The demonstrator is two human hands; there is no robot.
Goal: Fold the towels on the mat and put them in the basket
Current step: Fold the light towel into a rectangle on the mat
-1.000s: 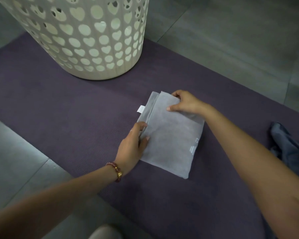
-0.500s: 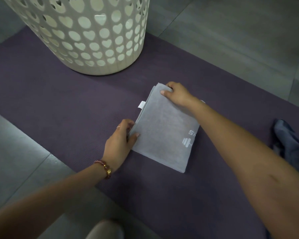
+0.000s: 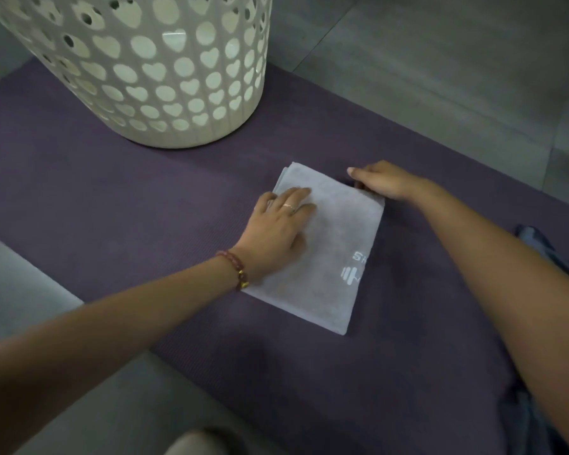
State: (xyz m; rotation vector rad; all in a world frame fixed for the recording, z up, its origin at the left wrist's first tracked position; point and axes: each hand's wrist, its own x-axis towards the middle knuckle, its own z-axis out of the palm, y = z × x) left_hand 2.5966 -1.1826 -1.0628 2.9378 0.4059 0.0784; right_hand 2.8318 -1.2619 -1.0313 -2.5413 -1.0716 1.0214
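A light grey towel lies folded into a rectangle on the purple mat, with a white logo near its right edge. My left hand rests flat on its upper left part, fingers spread. At the towel's far right corner, my right hand has its fingers curled around the edge. The cream basket with heart-shaped holes stands on the mat behind and to the left of the towel.
A dark blue cloth lies at the mat's right side, partly hidden by my right arm. Grey floor tiles surround the mat. A pale rounded shape shows at the bottom edge.
My left hand has moved from the towel's left edge up onto its top. My right hand has shifted from the far left corner to the far right corner.
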